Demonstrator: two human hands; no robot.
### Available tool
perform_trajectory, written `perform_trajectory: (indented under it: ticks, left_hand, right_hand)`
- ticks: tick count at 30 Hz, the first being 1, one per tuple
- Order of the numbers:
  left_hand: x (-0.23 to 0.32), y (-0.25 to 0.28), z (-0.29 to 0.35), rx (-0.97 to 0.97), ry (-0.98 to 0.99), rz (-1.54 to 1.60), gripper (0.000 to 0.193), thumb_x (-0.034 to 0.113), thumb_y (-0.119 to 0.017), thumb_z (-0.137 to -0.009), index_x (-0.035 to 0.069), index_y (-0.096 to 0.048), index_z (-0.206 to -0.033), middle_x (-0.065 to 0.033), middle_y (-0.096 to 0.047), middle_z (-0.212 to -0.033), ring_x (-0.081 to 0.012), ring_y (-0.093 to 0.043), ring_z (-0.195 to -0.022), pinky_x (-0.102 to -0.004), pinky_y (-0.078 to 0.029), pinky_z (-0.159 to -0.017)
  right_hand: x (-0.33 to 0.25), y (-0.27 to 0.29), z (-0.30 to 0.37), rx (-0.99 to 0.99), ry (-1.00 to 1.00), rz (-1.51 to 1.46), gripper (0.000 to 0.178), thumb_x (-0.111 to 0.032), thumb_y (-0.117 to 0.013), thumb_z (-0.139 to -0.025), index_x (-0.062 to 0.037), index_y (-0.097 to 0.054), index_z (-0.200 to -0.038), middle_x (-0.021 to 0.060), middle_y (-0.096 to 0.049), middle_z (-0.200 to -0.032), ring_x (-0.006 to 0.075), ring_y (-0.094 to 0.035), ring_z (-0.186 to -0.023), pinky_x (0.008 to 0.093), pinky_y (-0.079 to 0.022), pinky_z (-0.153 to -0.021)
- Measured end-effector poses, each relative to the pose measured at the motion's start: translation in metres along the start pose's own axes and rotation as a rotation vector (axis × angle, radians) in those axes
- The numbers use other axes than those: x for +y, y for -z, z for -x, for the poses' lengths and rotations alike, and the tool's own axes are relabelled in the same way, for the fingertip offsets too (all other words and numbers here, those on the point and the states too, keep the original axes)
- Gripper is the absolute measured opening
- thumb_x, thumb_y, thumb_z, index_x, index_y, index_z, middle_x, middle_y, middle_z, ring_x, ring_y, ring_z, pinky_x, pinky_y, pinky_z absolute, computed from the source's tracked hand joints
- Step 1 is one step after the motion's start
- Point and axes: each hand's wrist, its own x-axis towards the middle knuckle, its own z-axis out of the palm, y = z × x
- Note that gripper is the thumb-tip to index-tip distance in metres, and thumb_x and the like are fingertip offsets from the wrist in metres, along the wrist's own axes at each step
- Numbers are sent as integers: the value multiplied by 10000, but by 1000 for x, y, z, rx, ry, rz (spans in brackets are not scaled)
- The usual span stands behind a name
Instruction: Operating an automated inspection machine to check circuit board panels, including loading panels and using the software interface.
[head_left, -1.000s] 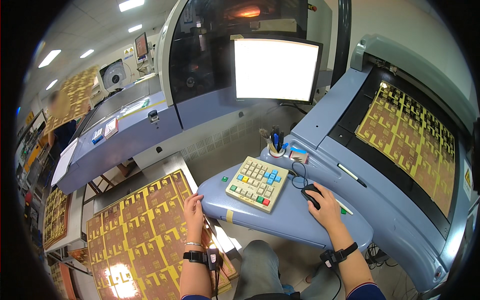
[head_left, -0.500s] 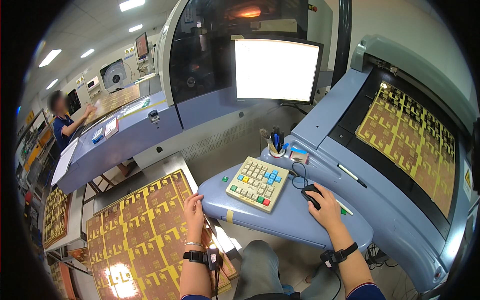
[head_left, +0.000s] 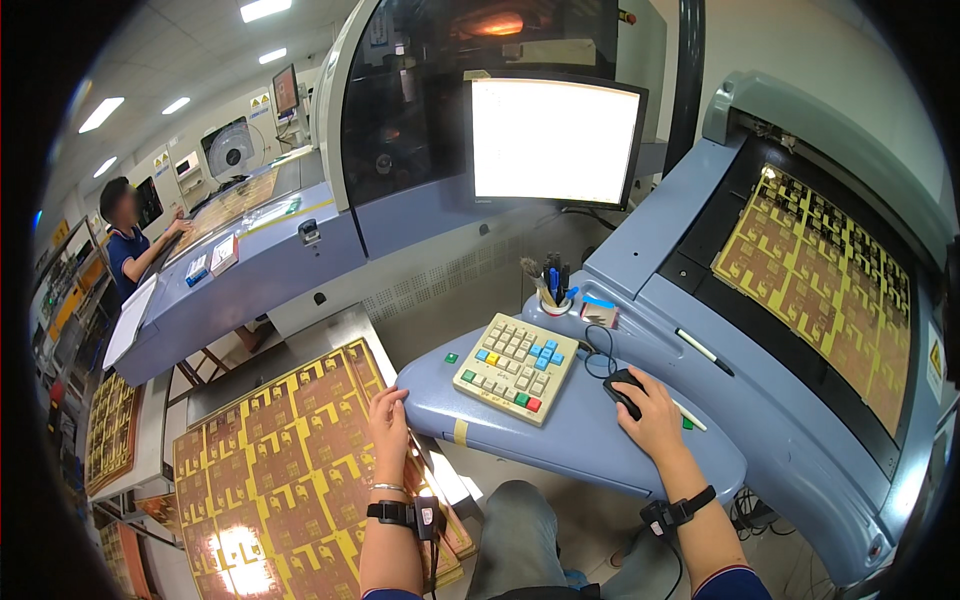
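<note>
The right hand (head_left: 652, 422) is wrapped over a black mouse (head_left: 624, 396) on the right side of the blue shelf (head_left: 590, 430), right of a beige keypad (head_left: 515, 370); the left hand (head_left: 388, 422) lies at the shelf's left edge, fingers loosely curled, and whether it grips that edge I cannot tell; patterned panels (head_left: 290, 455) lie near left, a lit monitor (head_left: 555, 140) stands far

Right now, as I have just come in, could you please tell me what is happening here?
The person's right hand is on a black mouse, while the left hand is at the left edge of the blue shelf. A keypad lies between them. Behind it, the monitor glows white. At far left, a co-worker reaches over another machine.
</note>
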Motion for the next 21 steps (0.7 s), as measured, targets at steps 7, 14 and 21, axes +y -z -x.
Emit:
perform_trajectory:
  ticks: [7,14,21]
  left_hand:
    - [1,0,1,5,20,-6,201,85,-526,-977,60,-704,-1068,-94,-609,-1236,-227,-582,-1149,-321,-493,-900]
    - [-2,1,1,2,-4,-8,197,72,-529,-974,53,-703,-1064,-96,-611,-1228,-225,-584,-1143,-323,-494,-902]
    - [-2,0,0,1,-17,-8,195,78,-532,-976,49,-703,-1064,-102,-610,-1232,-228,-582,-1150,-323,-487,-924]
  right_hand:
    - [-1,0,1,-6,-7,2,339,-132,-728,-733,-168,-711,-1070,84,-610,-1303,305,-622,-1071,410,-552,-862]
    - [0,0,1,0,7,3,337,-135,-729,-735,-168,-710,-1070,79,-610,-1300,305,-623,-1060,411,-554,-852]
    - [1,-1,1,-9,4,13,332,-136,-728,-738,-167,-707,-1068,80,-609,-1296,304,-621,-1059,414,-555,-845]
